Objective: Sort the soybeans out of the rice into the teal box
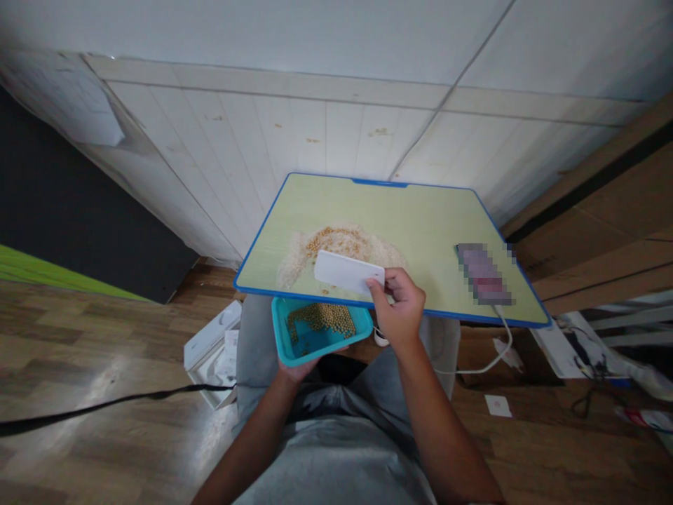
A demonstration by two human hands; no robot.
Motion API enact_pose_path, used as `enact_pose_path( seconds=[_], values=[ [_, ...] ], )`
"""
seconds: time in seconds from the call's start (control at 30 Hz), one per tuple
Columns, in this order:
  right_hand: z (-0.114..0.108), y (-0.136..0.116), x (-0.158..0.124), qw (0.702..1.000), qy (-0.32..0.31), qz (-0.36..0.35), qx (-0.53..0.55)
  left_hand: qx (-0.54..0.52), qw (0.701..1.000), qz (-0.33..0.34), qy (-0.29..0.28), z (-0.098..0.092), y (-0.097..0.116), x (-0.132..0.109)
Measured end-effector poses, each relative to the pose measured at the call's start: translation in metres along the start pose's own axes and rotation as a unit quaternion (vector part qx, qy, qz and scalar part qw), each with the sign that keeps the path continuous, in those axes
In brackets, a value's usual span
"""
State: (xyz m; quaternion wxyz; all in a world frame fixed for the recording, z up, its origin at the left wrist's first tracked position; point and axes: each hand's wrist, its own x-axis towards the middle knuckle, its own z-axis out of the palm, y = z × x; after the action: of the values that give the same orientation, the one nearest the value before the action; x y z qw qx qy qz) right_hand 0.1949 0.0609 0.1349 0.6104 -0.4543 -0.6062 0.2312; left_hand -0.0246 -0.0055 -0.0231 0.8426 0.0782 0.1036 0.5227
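Observation:
My right hand (402, 305) pinches one end of a flat white card-like piece (347, 271), held above the near half of the table. Behind it, a heap of white rice-like grains (294, 263) lies on the tabletop, with yellow soybean-like beans (320, 240) spread in an arc through it. Just below the near edge, my left hand (297, 368) holds a turquoise plastic tub (315, 354) from underneath, its fingers mostly hidden. Many similar beans (329, 317) lie in the tub, banked toward its far side.
The small table (420, 210) has a blue rim and stands against a white panelled wall. A phone (484, 273) with a white cable (505, 344) lies at its right. An open white box (215, 351) sits on the floor at left; cardboard (604, 224) stands at right.

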Motion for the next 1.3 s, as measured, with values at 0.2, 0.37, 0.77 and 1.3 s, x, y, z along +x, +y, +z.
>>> enact_pose_path(
  seconds=[0.2,0.37,0.77,1.3],
  values=[
    [-0.010,0.001,-0.006,1.000,-0.018,0.010,-0.001,0.035,0.996,-0.010,0.087,0.018,-0.006,0.002],
    [-0.013,0.004,-0.008,0.999,-0.022,0.025,0.003,0.018,0.999,-0.020,0.041,0.014,-0.006,0.003],
    [-0.014,0.003,-0.009,0.999,-0.027,0.022,0.011,-0.037,0.999,-0.019,-0.008,0.001,-0.006,0.003],
    [-0.009,-0.001,-0.007,0.998,-0.062,0.011,0.011,-0.001,1.000,-0.009,0.011,-0.001,-0.007,0.004]
  ],
)
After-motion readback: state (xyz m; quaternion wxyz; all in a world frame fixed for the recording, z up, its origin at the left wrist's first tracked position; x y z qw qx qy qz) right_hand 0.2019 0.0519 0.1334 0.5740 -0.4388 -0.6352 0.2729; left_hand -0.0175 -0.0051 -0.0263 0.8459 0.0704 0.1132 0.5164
